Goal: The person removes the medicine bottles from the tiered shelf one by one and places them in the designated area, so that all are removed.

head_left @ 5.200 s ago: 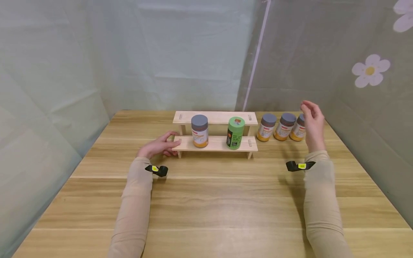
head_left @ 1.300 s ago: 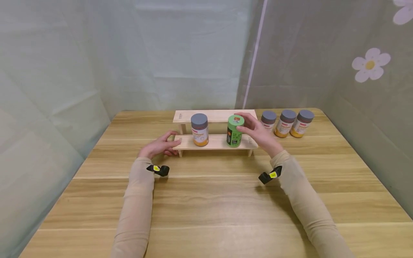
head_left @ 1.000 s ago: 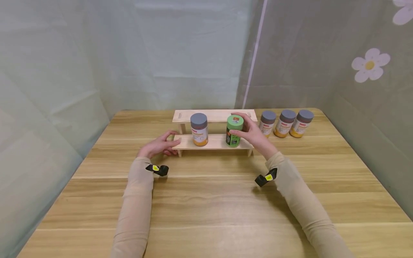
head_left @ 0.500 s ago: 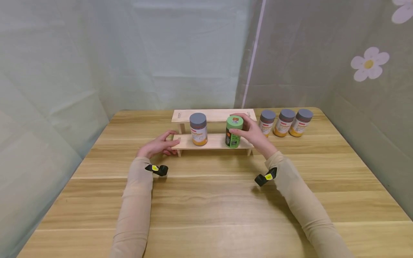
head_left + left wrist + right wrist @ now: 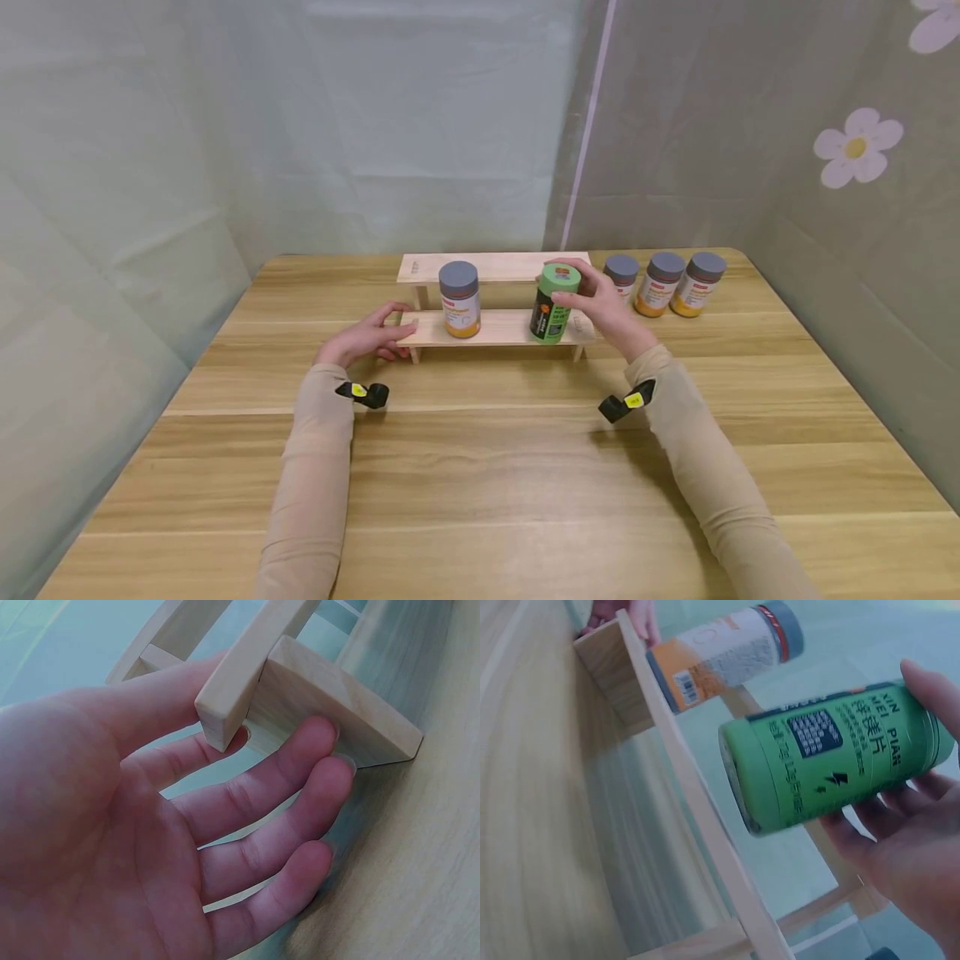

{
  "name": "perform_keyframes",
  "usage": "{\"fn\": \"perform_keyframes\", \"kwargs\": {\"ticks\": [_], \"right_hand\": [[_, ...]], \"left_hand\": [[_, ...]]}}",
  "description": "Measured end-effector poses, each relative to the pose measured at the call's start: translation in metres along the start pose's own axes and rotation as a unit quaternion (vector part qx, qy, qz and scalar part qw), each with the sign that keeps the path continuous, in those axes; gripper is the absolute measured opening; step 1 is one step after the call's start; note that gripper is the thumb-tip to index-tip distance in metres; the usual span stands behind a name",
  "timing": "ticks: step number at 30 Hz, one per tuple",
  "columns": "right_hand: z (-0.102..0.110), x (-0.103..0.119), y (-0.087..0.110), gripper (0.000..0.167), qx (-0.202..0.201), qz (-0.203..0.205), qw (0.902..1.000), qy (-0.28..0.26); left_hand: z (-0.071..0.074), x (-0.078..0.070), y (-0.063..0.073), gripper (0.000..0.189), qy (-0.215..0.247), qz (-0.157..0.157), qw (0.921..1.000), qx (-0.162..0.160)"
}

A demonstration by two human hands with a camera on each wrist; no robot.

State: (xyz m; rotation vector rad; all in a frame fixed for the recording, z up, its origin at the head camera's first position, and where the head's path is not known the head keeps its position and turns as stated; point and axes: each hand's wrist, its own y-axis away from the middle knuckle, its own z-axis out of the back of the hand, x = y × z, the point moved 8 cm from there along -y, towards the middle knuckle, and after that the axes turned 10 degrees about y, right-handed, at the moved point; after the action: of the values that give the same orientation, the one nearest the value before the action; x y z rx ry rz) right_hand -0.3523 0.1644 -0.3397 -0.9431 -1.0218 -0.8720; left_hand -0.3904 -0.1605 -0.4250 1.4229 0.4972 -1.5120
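Observation:
My left hand (image 5: 367,337) holds the left end of the lower board of a two-step wooden rack (image 5: 498,327). In the left wrist view, the thumb and index finger pinch the board end, and the other fingers curve beside the rack's leg (image 5: 337,705). My right hand (image 5: 611,317) grips a green supplement jar (image 5: 555,304) near its top, thumb in front and fingers behind. The jar leans slightly over the right part of the lower board, and its base (image 5: 742,780) shows in the right wrist view. A grey-lidded jar with an orange bottom (image 5: 460,300) stands left on that board.
Three similar grey-lidded jars stand in a row on the table right of the rack; the nearest jar (image 5: 621,271) is partly hidden by my right hand, and the farthest jar (image 5: 697,285) is near the table's right edge. Cloth (image 5: 420,125) hangs behind the wooden table (image 5: 525,483).
My right hand has come from above the grey-lidded jars to the green jar and gripped it. Since half a second ago the jar has shifted right, tilted and turned. The left hand stays put.

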Motion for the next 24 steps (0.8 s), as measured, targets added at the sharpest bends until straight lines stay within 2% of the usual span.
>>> {"fn": "perform_keyframes", "kwargs": {"ticks": [5,8,12,19,24], "right_hand": [[0.005,0.006,0.004,0.042,0.038,0.025,0.9963,-0.073],[0.009,0.009,0.006,0.044,0.05,0.034,0.9939,-0.092],[0.016,0.014,0.009,0.042,0.06,0.054,0.9921,-0.096],[0.034,0.018,0.014,0.039,0.072,0.087,0.9904,-0.08],[0.044,0.02,0.019,0.041,0.08,0.103,0.9877,-0.087]], "left_hand": [[-0.001,0.0,0.0,0.064,0.001,-0.002,1.0,0.001],[0.0,0.0,0.0,0.065,0.004,-0.011,0.9999,0.009],[0.001,0.0,-0.001,0.068,0.003,-0.023,0.9995,0.02],[0.0,-0.001,0.0,0.064,-0.003,0.006,1.0,-0.001],[0.002,0.002,-0.002,0.064,-0.006,0.003,1.0,-0.001]]}}
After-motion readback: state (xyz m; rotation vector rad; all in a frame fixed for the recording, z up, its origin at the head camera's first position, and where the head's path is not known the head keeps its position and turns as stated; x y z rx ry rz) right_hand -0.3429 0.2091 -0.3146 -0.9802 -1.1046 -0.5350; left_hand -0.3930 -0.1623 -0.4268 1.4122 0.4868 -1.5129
